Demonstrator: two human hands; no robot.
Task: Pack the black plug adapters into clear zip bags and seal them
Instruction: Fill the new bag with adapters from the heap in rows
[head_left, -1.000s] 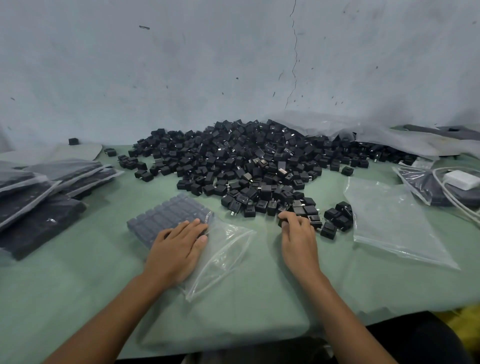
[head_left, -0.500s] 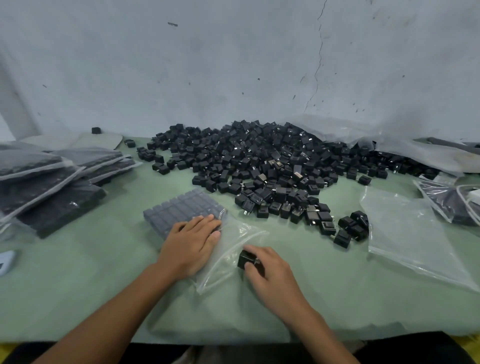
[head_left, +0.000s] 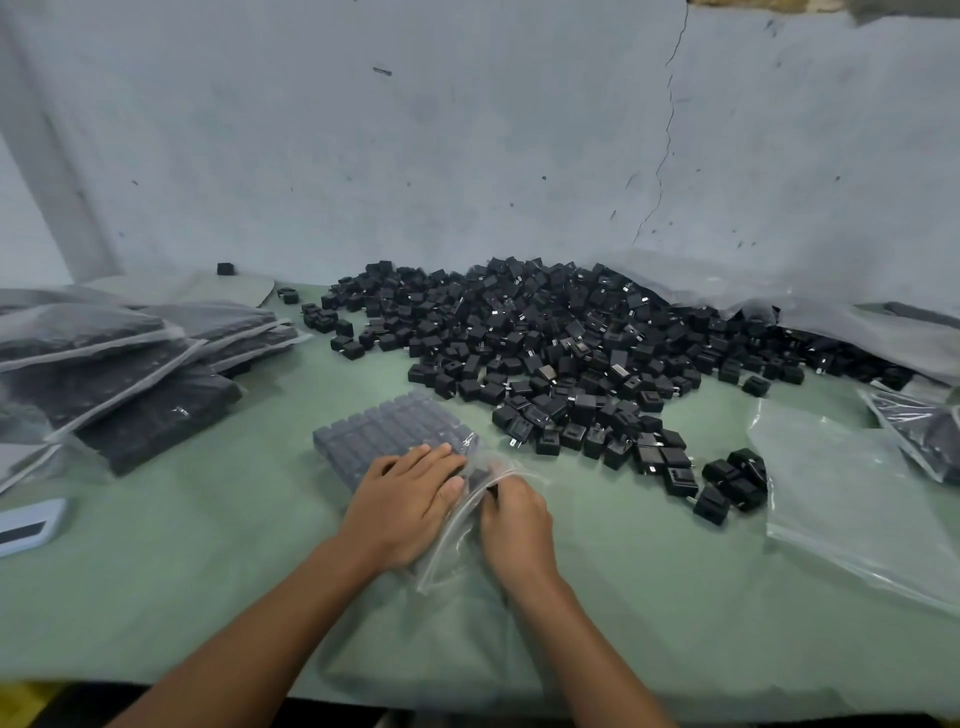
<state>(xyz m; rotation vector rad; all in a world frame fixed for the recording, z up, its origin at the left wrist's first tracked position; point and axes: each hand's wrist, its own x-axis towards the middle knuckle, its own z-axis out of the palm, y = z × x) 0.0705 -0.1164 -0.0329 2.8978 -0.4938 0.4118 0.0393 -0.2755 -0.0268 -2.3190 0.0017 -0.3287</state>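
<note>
At the far left edge of the green cloth-covered table (head_left: 156, 561) lies a flat pale-blue device with a dark strip (head_left: 28, 525), partly cut off by the frame. Behind it, a heap of filled clear zip bags (head_left: 130, 364), each packed with dark adapters, leans in overlapping layers. Toward the middle, a clear zip bag holding neat rows of black plug adapters (head_left: 387, 439) lies flat on the cloth with its open mouth turned to the right. The left hand (head_left: 402, 506) rests palm-down on the near end of this bag, fingers straight and close together, pressing it to the table. Just beside it, the right hand (head_left: 511, 522) has its fingers curled at the bag's mouth, pinching a single black plug adapter (head_left: 480, 477) that sits inside the loose plastic opening, touching the packed rows or very near them; which cannot be told. Behind the hands, a large loose pile of black plug adapters (head_left: 571, 353) spreads against the grey-white wall (head_left: 467, 156). To the right of the pile, an empty clear zip bag (head_left: 841, 493) lies flat, and beyond it another partly filled clear bag (head_left: 919, 436) reaches the frame's edge.
</note>
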